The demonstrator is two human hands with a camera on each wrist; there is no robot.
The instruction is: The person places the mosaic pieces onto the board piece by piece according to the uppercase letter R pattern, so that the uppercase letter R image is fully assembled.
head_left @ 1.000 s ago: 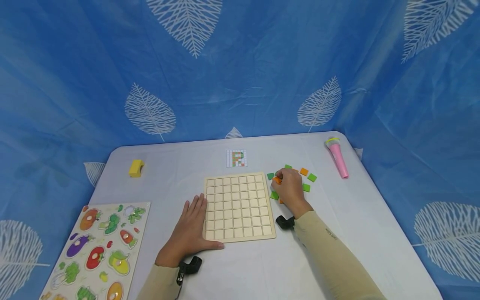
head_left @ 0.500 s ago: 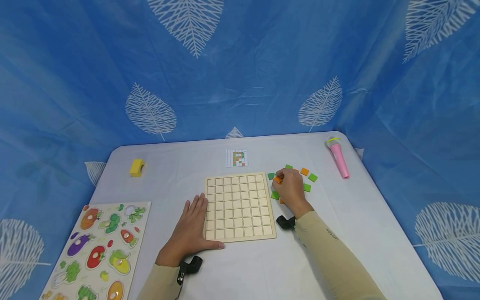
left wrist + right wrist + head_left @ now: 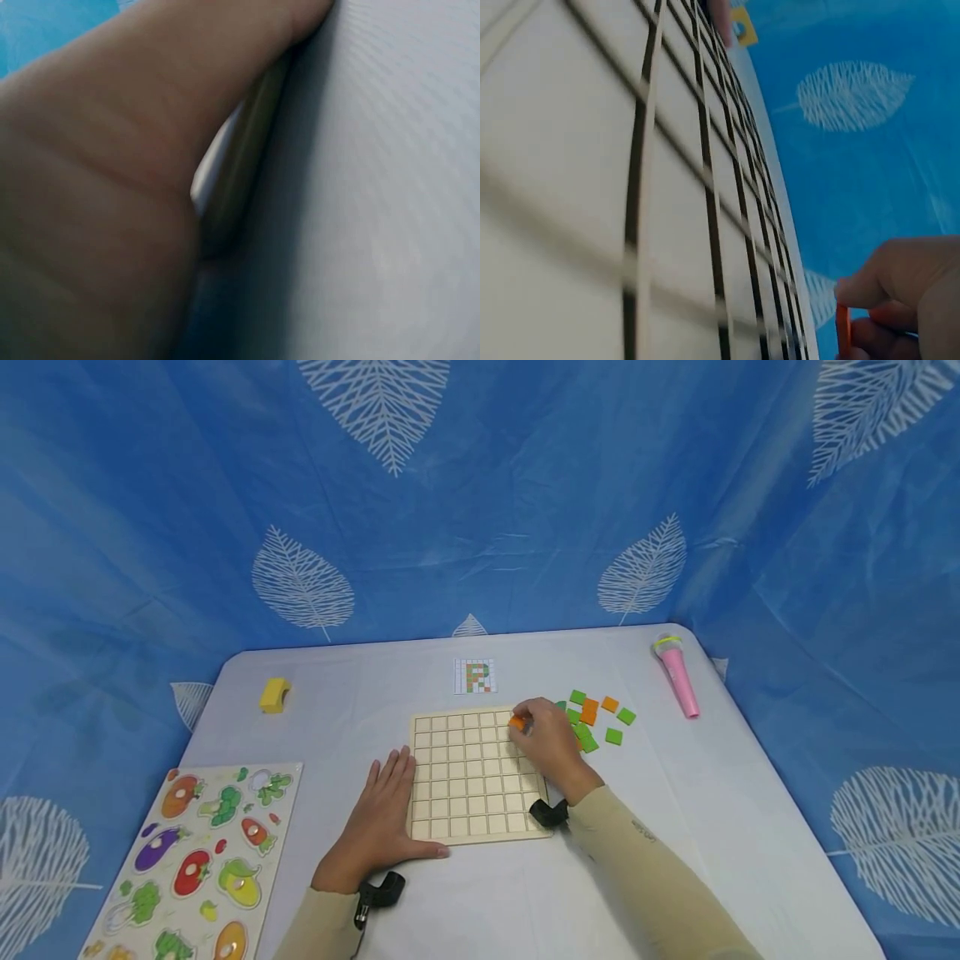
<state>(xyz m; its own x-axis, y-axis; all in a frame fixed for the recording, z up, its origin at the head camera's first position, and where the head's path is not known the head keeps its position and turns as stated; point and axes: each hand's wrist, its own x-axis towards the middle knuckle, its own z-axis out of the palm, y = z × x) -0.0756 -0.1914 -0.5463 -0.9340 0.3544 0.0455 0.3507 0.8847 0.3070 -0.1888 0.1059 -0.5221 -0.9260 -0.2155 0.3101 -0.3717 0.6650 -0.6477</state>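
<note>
A pale wooden grid board with square cells lies at the middle of the table. My left hand rests along its left edge, fingers straight, thumb along the near corner. Over the board's upper right cells, my right hand pinches an orange tile; in the right wrist view the orange tile is seen edge-on between thumb and fingers. Several green tiles and orange tiles lie loose right of the board, some partly hidden by the right hand. The left wrist view is blurred and shows the hand close up.
Behind the board lies a small printed card with a coloured grid pattern. A yellow arch block stands at the back left, a vegetable puzzle board at the front left. A pink toy microphone lies at the back right.
My right hand has moved left from the loose tiles to over the board, carrying an orange tile. Several tiles that it covered are now visible. The left hand has stayed put.
</note>
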